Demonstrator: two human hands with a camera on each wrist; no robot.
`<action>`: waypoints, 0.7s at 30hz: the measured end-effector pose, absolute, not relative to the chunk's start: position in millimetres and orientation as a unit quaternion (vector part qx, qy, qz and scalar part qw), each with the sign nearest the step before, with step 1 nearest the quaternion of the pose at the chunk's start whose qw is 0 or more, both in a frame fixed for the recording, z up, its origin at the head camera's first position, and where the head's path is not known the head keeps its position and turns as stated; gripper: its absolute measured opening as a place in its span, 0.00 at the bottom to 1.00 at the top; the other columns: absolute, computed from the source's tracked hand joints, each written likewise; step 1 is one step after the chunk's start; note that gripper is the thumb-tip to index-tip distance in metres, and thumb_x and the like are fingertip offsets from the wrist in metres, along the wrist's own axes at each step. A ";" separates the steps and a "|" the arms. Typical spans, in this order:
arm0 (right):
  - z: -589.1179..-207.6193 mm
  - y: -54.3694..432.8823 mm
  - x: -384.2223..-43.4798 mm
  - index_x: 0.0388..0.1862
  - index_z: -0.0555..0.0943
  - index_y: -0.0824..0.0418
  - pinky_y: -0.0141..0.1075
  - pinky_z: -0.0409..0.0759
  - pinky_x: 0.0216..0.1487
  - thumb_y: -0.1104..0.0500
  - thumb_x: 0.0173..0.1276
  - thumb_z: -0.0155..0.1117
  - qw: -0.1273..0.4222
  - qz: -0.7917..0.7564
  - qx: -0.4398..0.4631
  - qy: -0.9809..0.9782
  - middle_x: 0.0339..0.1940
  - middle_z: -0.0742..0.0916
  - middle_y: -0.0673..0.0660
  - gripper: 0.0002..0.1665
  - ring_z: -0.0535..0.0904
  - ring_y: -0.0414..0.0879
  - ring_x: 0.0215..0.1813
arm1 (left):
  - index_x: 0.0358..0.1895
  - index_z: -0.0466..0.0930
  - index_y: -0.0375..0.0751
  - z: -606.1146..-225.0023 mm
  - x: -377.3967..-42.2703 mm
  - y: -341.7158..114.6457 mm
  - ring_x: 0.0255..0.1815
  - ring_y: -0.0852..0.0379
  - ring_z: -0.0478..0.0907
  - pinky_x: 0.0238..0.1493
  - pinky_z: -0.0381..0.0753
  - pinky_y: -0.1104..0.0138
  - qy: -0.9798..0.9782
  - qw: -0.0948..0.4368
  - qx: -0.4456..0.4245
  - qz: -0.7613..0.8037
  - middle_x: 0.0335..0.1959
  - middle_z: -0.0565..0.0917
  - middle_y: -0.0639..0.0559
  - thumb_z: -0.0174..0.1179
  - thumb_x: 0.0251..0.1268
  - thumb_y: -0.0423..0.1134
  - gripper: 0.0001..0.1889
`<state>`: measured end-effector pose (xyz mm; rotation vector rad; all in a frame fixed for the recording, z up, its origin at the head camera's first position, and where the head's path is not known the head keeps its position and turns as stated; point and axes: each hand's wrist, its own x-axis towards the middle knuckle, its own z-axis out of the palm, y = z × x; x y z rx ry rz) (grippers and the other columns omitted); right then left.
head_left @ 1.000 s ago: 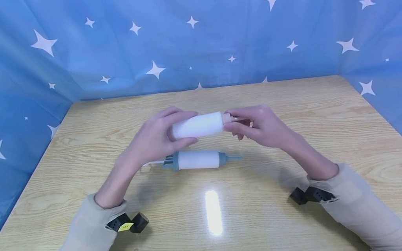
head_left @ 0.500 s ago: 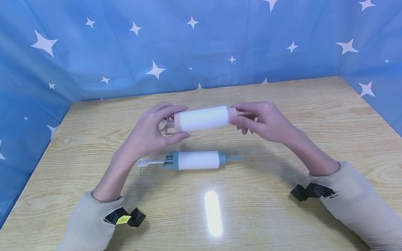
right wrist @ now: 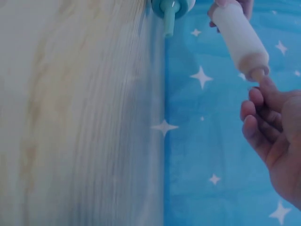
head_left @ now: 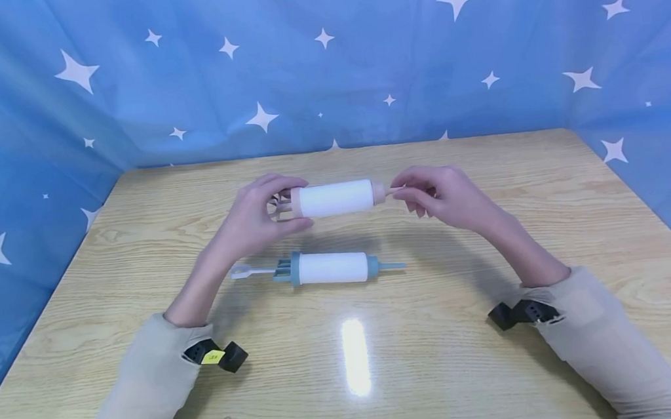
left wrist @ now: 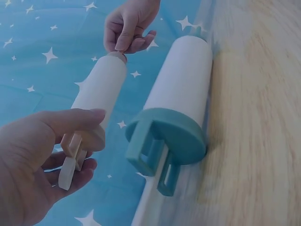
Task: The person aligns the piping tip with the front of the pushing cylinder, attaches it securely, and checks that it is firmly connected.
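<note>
A syringe-shaped tube with a white barrel and pink ends is held above the table, lying nearly level. My left hand grips its wider pink end, thumb on one side and fingers on the other. In the left wrist view, small pink loops and a pale flat tab stick out there, beside the palm. At the opposite end, my right hand pinches the thin pink nozzle between thumb and forefinger. A matching blue-and-white syringe-shaped tube lies on the table just nearer, touched by neither hand.
The wooden table reaches back to a blue curtain with white stars. From the blue tube, a thin rod with a clear ringed end extends left, and a narrow blue nozzle points right.
My left hand has drawn back along the barrel, uncovering its wide pink end. My right fingers have slid from the pink collar out toward the nozzle tip. The blue tube stays put.
</note>
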<state>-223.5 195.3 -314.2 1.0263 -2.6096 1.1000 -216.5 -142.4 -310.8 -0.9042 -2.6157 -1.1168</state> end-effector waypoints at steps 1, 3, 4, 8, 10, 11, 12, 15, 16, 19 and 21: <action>-314.7 196.5 -224.6 0.45 0.84 0.63 0.31 0.73 0.22 0.62 0.76 0.62 0.065 0.362 0.337 -0.867 0.22 0.81 0.50 0.06 0.75 0.45 0.22 | 0.59 0.82 0.37 -312.1 -217.8 -141.8 0.46 0.51 0.80 0.46 0.80 0.60 -0.874 0.076 -0.300 -0.374 0.54 0.83 0.44 0.80 0.50 0.38 0.30; -315.5 198.3 -226.2 0.44 0.84 0.62 0.32 0.74 0.22 0.61 0.76 0.62 0.061 0.360 0.331 -0.870 0.22 0.81 0.51 0.07 0.76 0.47 0.22 | 0.60 0.82 0.38 -314.2 -220.1 -140.3 0.46 0.51 0.79 0.46 0.81 0.59 -0.876 0.072 -0.295 -0.374 0.54 0.82 0.44 0.79 0.51 0.38 0.30; -315.9 198.7 -226.9 0.44 0.84 0.62 0.32 0.74 0.22 0.61 0.76 0.61 0.058 0.359 0.328 -0.872 0.22 0.81 0.52 0.07 0.77 0.49 0.23 | 0.60 0.82 0.38 -315.3 -221.4 -139.3 0.47 0.51 0.79 0.47 0.81 0.59 -0.878 0.071 -0.292 -0.373 0.55 0.82 0.45 0.79 0.51 0.39 0.30; -318.3 200.9 -230.1 0.45 0.83 0.62 0.33 0.76 0.23 0.60 0.78 0.59 0.043 0.343 0.315 -0.884 0.25 0.82 0.54 0.08 0.78 0.53 0.25 | 0.62 0.81 0.39 -318.5 -225.9 -134.7 0.49 0.50 0.78 0.46 0.81 0.58 -0.887 0.069 -0.282 -0.360 0.56 0.82 0.44 0.78 0.53 0.41 0.30; -320.4 201.9 -232.7 0.46 0.83 0.62 0.33 0.76 0.24 0.60 0.79 0.58 0.029 0.330 0.308 -0.892 0.27 0.83 0.55 0.09 0.79 0.53 0.26 | 0.63 0.81 0.41 -320.4 -227.6 -132.6 0.49 0.49 0.78 0.47 0.80 0.57 -0.894 0.066 -0.276 -0.346 0.55 0.82 0.44 0.77 0.54 0.43 0.31; -321.6 202.4 -234.0 0.47 0.83 0.63 0.33 0.76 0.25 0.60 0.79 0.57 0.021 0.323 0.305 -0.896 0.28 0.84 0.56 0.09 0.79 0.53 0.27 | 0.63 0.81 0.42 -321.4 -228.0 -131.8 0.48 0.49 0.78 0.47 0.80 0.56 -0.899 0.065 -0.271 -0.338 0.54 0.82 0.44 0.77 0.55 0.43 0.31; -322.8 202.8 -235.2 0.47 0.83 0.63 0.33 0.76 0.25 0.61 0.79 0.56 0.012 0.318 0.302 -0.898 0.29 0.84 0.57 0.09 0.79 0.53 0.27 | 0.63 0.81 0.42 -322.4 -228.3 -131.1 0.48 0.48 0.77 0.47 0.79 0.56 -0.903 0.062 -0.267 -0.332 0.54 0.82 0.44 0.77 0.55 0.44 0.31; -325.5 203.9 -238.4 0.49 0.82 0.65 0.34 0.78 0.27 0.65 0.78 0.57 -0.016 0.309 0.293 -0.905 0.31 0.86 0.59 0.08 0.81 0.53 0.29 | 0.65 0.80 0.43 -325.5 -229.5 -129.6 0.50 0.48 0.77 0.50 0.78 0.54 -0.909 0.052 -0.262 -0.321 0.55 0.81 0.44 0.77 0.56 0.44 0.32; -326.0 204.2 -239.0 0.49 0.81 0.66 0.35 0.78 0.27 0.66 0.77 0.58 -0.023 0.306 0.289 -0.907 0.32 0.87 0.58 0.07 0.81 0.53 0.29 | 0.65 0.80 0.42 -326.4 -230.0 -129.3 0.50 0.47 0.77 0.51 0.78 0.54 -0.909 0.048 -0.263 -0.321 0.56 0.81 0.43 0.77 0.56 0.44 0.32; -326.9 205.1 -240.2 0.46 0.80 0.64 0.36 0.78 0.29 0.64 0.75 0.61 -0.043 0.301 0.272 -0.913 0.32 0.88 0.57 0.05 0.82 0.53 0.29 | 0.65 0.79 0.39 -329.1 -231.9 -129.2 0.53 0.46 0.77 0.53 0.78 0.54 -0.907 0.035 -0.266 -0.326 0.57 0.81 0.42 0.77 0.56 0.41 0.32; -327.4 205.8 -241.0 0.43 0.80 0.63 0.36 0.79 0.29 0.61 0.75 0.64 -0.052 0.297 0.262 -0.917 0.31 0.89 0.57 0.05 0.82 0.52 0.30 | 0.65 0.78 0.37 -330.0 -233.1 -129.4 0.53 0.46 0.78 0.54 0.79 0.55 -0.905 0.026 -0.266 -0.332 0.58 0.81 0.41 0.77 0.56 0.40 0.32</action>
